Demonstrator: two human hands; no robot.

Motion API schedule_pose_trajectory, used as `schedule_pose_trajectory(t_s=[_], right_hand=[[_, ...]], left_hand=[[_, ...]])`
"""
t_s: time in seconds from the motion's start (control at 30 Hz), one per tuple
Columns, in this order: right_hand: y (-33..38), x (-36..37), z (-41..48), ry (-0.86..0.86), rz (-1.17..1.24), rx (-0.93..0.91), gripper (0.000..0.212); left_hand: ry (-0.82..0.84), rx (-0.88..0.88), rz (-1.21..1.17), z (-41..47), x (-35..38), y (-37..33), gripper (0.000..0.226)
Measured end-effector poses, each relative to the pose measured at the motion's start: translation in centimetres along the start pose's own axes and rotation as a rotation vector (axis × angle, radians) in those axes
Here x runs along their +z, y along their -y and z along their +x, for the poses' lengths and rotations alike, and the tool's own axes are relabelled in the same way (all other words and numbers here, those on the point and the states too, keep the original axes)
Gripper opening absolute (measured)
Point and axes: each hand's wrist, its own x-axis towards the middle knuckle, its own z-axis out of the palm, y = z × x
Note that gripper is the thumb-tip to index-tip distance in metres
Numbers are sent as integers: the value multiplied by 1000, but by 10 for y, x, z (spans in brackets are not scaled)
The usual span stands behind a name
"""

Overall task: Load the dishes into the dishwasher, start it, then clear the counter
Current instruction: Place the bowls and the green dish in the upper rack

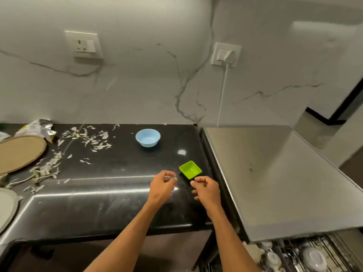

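A small green square dish (190,169) sits on the black counter (110,193) near its right edge. Further back stands a light blue bowl (148,137). My left hand (163,186) hovers just left of the green dish, fingers loosely curled, holding nothing. My right hand (206,188) is just in front of the dish, fingers loosely curled, close to its near corner; it grips nothing I can see. At the right stands the steel-topped dishwasher (271,173), with its pulled-out rack (306,256) of white dishes showing at the bottom right.
Dry peel scraps (86,138) are scattered over the left half of the counter. A tan round plate (18,152) and a crumpled wrapper (37,127) lie at the far left, a pale plate (6,207) below them. A white cord (223,91) hangs from a wall socket.
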Motion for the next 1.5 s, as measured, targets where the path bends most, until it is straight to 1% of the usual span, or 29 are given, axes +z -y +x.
schedule_pose_trajectory(t_s=[0.1,0.2,0.43,0.5,0.6,0.77,1.0,1.13,1.27,1.33,1.43,1.5], right_hand=[[13,27,23,53,-25,-47,11],[28,49,48,119,-19,-79,15],[58,87,123,268,-68,-132,24],[65,95,136,300,-88,-148,29],[75,108,157,336,-115,-156,43],[85,129,181,375,-184,-139,66],[95,156,207,445,-220,-38,105],[95,174,222,482,-265,20,122],[96,189,226,517,-281,34,127],[94,196,225,523,-306,37,127],[86,206,224,498,-323,14,119],[80,207,224,472,-301,3,112]], left_hand=[[-112,0,11,20,-23,3,13],[-181,-17,18,41,-41,0,18],[-346,-31,86,93,-70,-22,38],[-373,-32,86,102,-75,-25,45],[-390,-45,97,117,-82,-26,55],[-369,-73,101,145,-94,-22,77],[-200,-139,127,196,-107,-7,115],[-112,-158,118,222,-116,1,125],[-24,-141,181,242,-123,5,126],[27,-109,214,246,-124,4,116],[54,-55,229,247,-124,3,93],[49,-28,195,245,-123,2,90]])
